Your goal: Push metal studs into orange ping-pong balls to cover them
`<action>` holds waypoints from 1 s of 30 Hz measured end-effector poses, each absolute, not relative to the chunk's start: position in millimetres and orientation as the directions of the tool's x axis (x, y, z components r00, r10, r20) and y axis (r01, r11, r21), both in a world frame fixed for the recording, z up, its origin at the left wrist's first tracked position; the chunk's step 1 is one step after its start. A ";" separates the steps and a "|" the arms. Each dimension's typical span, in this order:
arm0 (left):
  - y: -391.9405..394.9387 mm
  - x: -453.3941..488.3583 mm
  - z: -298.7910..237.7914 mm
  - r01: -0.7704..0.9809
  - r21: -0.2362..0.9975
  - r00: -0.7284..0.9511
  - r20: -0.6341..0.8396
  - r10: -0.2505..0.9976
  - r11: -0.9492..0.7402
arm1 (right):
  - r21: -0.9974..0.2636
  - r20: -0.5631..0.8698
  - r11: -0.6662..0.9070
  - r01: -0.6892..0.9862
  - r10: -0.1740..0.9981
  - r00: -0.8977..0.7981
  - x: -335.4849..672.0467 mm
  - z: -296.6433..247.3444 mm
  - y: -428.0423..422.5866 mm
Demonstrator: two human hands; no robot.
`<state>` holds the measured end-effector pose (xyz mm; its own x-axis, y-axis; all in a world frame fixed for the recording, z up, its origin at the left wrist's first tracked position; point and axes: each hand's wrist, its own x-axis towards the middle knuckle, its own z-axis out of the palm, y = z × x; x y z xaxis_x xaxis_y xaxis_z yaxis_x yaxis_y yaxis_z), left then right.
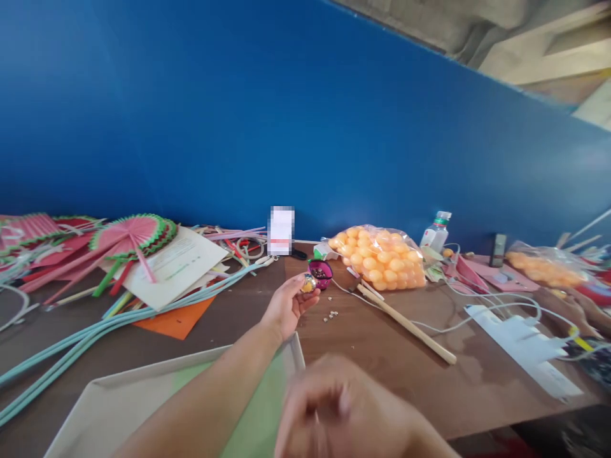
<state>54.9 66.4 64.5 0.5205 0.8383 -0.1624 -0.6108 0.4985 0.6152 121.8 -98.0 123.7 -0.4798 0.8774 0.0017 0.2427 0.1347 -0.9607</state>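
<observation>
My left hand [289, 304] reaches over the table, its fingers closed around a small shiny gold ball [309, 284]. Right beside that ball is a small purple round container [321, 272] with tiny pieces inside; whether they touch I cannot tell. Several tiny silvery pieces [330, 316] lie loose on the table to the right of my left hand. Closer to me, my right hand [338, 407] is smeared by motion over the right edge of a shallow tray [188, 361] with a green patch. Its fingers look curled, and anything in them is hidden.
A bag of orange balls [382, 257] and a wooden stick [408, 324] lie to the right, near a bottle [436, 230] and a white power strip [522, 350] with cables. Paper fans [133, 235], papers and pale blue tubes [143, 316] cover the left. A blue wall [267, 114] rises behind.
</observation>
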 end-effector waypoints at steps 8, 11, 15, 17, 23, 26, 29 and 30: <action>66.3 55.1 66.3 -0.603 0.635 0.496 -0.176 0.851 0.483 | -0.582 0.116 -0.155 0.798 0.956 0.271 245.3 69.3 11.2; 66.8 54.5 65.9 -0.600 0.636 0.493 -0.184 0.850 0.485 | -0.494 0.091 -0.212 0.843 0.952 0.293 257.1 56.8 23.9; 67.6 55.0 65.3 -0.593 0.636 0.501 -0.190 0.845 0.494 | -0.454 0.020 -0.255 0.854 0.955 0.296 248.4 51.7 35.6; 68.1 55.5 65.0 -0.592 0.636 0.501 -0.189 0.844 0.494 | -0.450 0.022 -0.257 0.855 0.954 0.299 245.2 49.1 39.6; 67.9 56.0 66.2 -0.602 0.612 0.512 -0.197 0.836 0.513 | -0.476 0.100 -0.182 0.860 0.961 0.259 249.0 38.3 39.0; 67.3 55.9 68.4 -0.611 0.592 0.513 -0.210 0.832 0.525 | -0.579 0.234 -0.023 0.815 0.953 0.193 248.0 38.9 33.4; 67.2 56.2 70.0 -0.614 0.584 0.501 -0.232 0.834 0.531 | -0.804 0.199 0.051 0.592 0.962 0.187 240.6 44.7 27.2; 67.2 56.4 70.2 -0.614 0.584 0.498 -0.235 0.835 0.531 | -0.863 0.177 0.065 0.501 0.968 0.179 237.2 47.4 25.3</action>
<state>56.4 67.2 70.2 0.4980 0.8348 -0.2347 -0.6143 0.5306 0.5840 237.2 25.3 47.4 0.1793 0.9677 0.1770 0.5013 0.0649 -0.8629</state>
